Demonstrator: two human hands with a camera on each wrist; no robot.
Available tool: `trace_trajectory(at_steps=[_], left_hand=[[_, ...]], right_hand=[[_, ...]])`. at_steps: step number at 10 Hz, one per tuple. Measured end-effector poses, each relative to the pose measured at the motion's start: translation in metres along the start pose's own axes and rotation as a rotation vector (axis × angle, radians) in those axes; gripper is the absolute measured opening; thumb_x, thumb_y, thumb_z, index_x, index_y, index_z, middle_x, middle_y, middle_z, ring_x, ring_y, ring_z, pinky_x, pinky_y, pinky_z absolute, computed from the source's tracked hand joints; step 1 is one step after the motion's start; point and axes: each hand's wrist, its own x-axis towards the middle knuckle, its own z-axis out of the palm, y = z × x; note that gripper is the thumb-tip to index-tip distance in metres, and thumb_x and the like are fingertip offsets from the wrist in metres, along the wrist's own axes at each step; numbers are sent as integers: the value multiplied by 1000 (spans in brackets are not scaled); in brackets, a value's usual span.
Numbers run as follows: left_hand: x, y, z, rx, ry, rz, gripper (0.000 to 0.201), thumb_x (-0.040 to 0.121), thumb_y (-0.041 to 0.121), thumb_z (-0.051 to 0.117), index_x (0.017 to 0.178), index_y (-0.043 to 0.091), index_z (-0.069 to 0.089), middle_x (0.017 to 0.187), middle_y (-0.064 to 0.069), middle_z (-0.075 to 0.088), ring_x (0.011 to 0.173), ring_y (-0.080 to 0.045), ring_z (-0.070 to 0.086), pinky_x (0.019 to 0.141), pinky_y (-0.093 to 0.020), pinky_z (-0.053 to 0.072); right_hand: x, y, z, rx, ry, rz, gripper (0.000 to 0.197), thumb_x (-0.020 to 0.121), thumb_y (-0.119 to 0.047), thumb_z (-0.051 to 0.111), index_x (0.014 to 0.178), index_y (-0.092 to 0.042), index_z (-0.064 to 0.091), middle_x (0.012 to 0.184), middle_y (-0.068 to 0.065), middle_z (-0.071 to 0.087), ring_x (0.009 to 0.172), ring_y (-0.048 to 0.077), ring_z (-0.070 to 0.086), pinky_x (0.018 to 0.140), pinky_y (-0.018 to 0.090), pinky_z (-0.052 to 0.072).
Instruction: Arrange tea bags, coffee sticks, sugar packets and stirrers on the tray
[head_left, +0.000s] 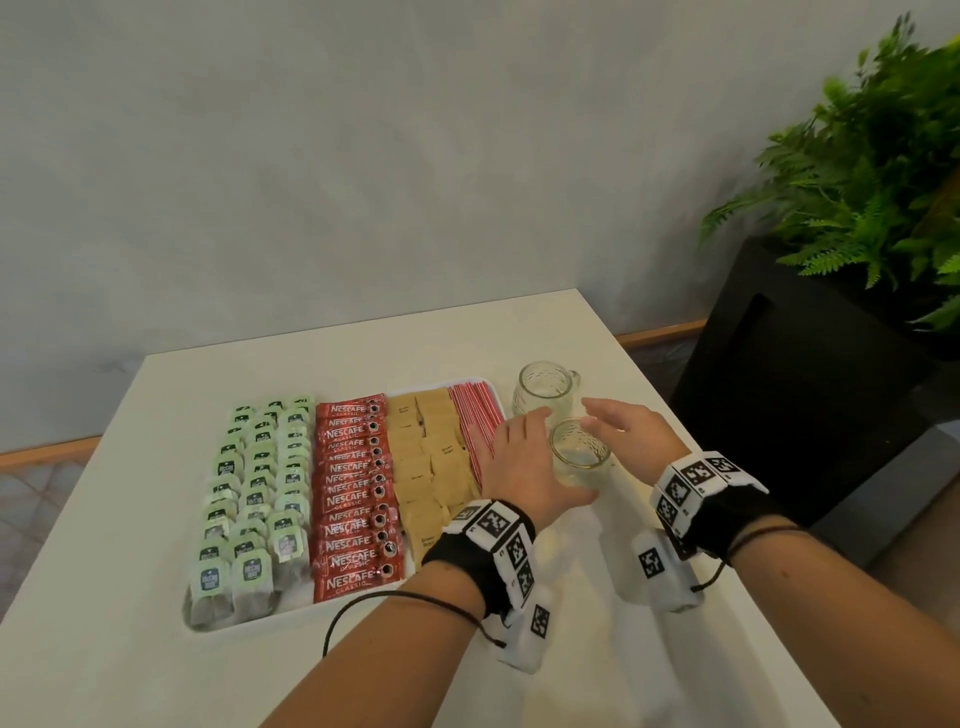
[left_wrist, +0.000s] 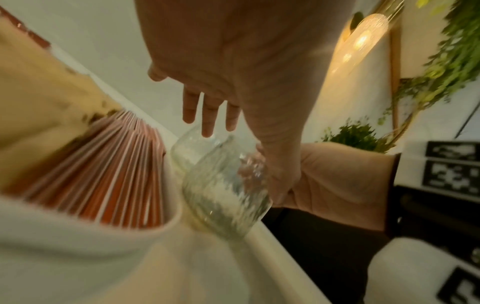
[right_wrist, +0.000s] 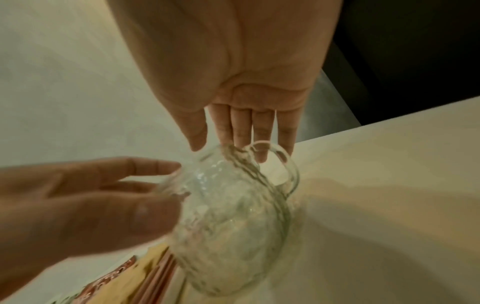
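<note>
**Flanking the near glass mug beside the filled tray**

Reaching with both hands, we bracket the near glass mug (head_left: 580, 453) on the white counter (head_left: 519, 322). Our left hand (head_left: 524, 462) and right hand (head_left: 631, 434) have straight, spread fingers and grip nothing. A second glass mug (head_left: 545, 387) stands just behind. The white tray (head_left: 236, 626) to the left holds rows of tea bags (head_left: 254, 499), Nescafé coffee sticks (head_left: 356, 493), brown sugar packets (head_left: 428, 457) and red-striped stirrers (head_left: 475, 410).

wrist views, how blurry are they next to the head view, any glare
Head view: sharp, labels on the coffee sticks readable. Left wrist view: motion-smeared, the near glass mug streaky, a bright lamp flaring warm. Right wrist view: soft, dim, mug smeared; no glare.
</note>
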Motion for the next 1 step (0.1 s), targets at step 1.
trace_trajectory(at_steps=[1], left_hand=[[-17, -6, -27, 99, -14, 4, 109, 64, 78, 64, 150, 29, 19, 158, -1, 21, 148, -23, 11, 113, -64, -15]], right_hand=[[-15, -12, -3, -52, 48, -33, 50, 95, -38, 57, 142, -24, 48, 144, -6, 51, 132, 16, 47, 110, 32, 35]])
